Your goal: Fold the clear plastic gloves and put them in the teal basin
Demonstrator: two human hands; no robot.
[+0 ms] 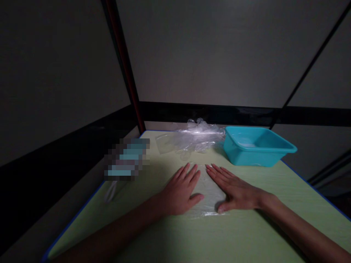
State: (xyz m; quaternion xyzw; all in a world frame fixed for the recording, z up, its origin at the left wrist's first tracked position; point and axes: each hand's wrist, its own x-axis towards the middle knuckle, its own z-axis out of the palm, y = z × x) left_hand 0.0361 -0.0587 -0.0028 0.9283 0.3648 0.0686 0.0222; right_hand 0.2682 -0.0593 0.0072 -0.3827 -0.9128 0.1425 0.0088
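Observation:
My left hand [179, 190] and my right hand [233, 190] both lie flat, palms down, fingers stretched out, on a clear plastic bag [206, 193] spread on the pale green table [246, 237]. The fingertips of the two hands nearly meet over the bag's middle. Neither hand grips anything. The bag's near edge shows between the two thumbs.
A turquoise plastic tub [256, 149] stands at the back right of the table. A heap of crumpled clear plastic bags [196, 138] lies at the back middle. A blurred-out object [127, 159] sits at the left edge. Dark wall panels close in behind.

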